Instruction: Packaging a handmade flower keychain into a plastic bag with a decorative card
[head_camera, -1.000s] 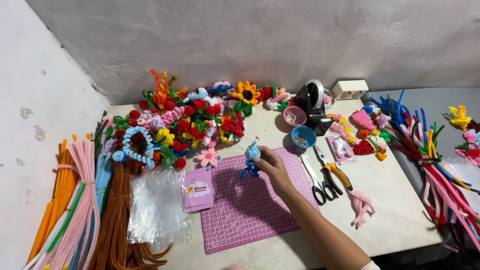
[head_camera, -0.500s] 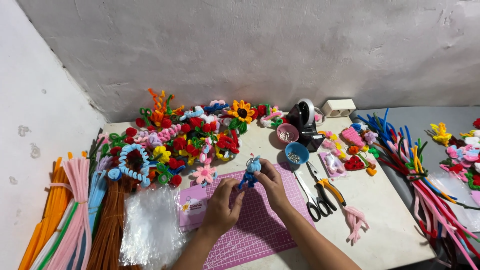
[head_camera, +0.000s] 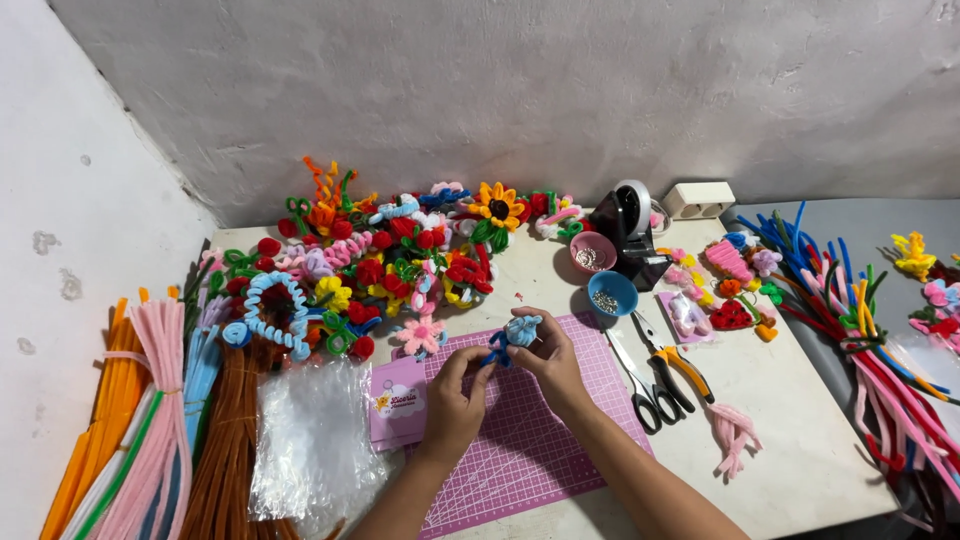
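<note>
Two hands raised over pink mat (head_camera: 540, 440), left hand (head_camera: 455, 400), right hand (head_camera: 550, 360) pinching blue flower (head_camera: 515, 335)

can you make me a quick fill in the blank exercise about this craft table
1. Both hands, left hand and right hand, hold a small ____ pipe-cleaner figure.
2. The hands work above a ____ cutting mat.
3. The black-handled scissors lie just left of the ____-handled pliers.
4. The blue bowl sits nearer the person than the ____ bowl.

Missing words: blue; pink; orange; pink

two bowls (head_camera: 603, 275), one scissors (head_camera: 640, 385), one pliers (head_camera: 672, 362)
</note>
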